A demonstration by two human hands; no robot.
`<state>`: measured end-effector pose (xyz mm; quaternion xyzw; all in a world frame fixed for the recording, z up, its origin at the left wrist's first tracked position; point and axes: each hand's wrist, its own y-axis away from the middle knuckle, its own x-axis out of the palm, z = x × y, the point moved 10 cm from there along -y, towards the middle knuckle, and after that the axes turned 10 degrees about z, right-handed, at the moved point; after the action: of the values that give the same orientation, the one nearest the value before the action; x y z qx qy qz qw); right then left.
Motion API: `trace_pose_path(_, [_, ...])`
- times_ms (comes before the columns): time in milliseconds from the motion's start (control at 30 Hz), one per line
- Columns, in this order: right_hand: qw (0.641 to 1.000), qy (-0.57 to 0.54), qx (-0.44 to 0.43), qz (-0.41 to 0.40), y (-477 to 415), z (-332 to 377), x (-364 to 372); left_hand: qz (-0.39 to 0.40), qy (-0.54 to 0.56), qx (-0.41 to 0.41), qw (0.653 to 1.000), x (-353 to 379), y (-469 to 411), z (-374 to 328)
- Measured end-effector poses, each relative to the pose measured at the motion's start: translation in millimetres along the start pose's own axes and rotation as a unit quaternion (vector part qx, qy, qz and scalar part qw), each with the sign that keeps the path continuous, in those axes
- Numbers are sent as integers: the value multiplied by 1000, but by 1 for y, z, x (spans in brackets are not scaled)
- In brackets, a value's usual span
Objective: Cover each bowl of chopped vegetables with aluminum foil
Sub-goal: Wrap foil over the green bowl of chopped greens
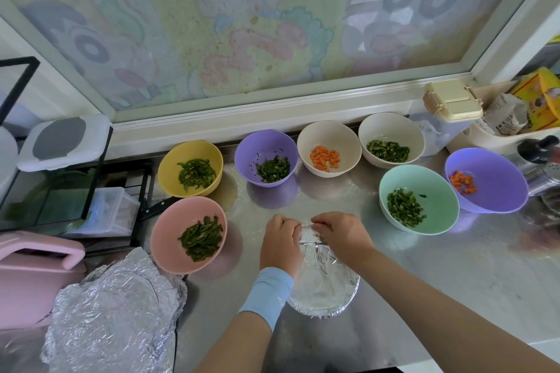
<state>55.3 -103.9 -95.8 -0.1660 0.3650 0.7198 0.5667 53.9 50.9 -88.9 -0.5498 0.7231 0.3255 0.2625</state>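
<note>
left grip (280,241), right grip (342,232): pinch foil (324,288) (far edge) | pink bowl (169,239) just left, uncovered

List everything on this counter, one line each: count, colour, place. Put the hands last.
Counter: one, steel, underneath everything.
Bowls of green vegetables: five; yellow, purple and cream at the back, mint right, pink left.
Bowls of carrot cubes: two; cream back centre, purple far right.
Foil sheet: one, silver, wrapped over a bowl, front centre.
Foil pile: one, silver, crumpled, front left.
Lidded box: one, cream, back right.
Left hand: one, pale blue wristband, pinches the foil sheet's far edge.
Right hand: one, bare, pinches the same edge.
</note>
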Motion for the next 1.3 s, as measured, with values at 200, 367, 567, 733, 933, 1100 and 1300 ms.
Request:
trace_pose_path(200, [999, -1, -9, -45, -1, 1, -3, -21, -1, -23, 1000, -11, -3, 8])
trace_pose_path(367, [998, 56, -11, -32, -1, 8, 3, 20, 1, 37, 999, -5, -9, -11])
trace_pose_path(567, [998, 58, -26, -15, -3, 8, 7, 57, 8, 14, 998, 5, -14, -7])
trace_pose_path(733, [999, -7, -21, -37, -1, 5, 7, 22, -11, -6, 1000, 1, -9, -2])
trace_pose_path(933, [997, -77, 20, -22, -4, -7, 7, 10, -20, -3, 1000, -2, -5, -5])
trace_pose_path(1100, [998, -66, 17, -1, -9, -4, 5, 7, -4, 28, 1000, -7, -8, -11])
trace_pose_path(1300, [997, -67, 8, -22, 4, -14, 4, 27, 12, 2, 1000, -1, -6, 3])
